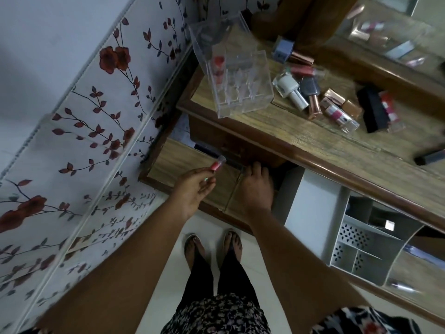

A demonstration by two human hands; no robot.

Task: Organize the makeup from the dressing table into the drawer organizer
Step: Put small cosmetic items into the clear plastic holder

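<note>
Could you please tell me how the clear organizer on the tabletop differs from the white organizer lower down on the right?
The clear organizer is see-through acrylic; the white organizer is opaque with leaf-shaped cut-outs. The clear organizer stands on the tabletop by the wall; the white organizer sits below the table edge. The clear organizer holds a red item; the white organizer's visible compartments look mostly bare. Both are split into small compartments.
</note>
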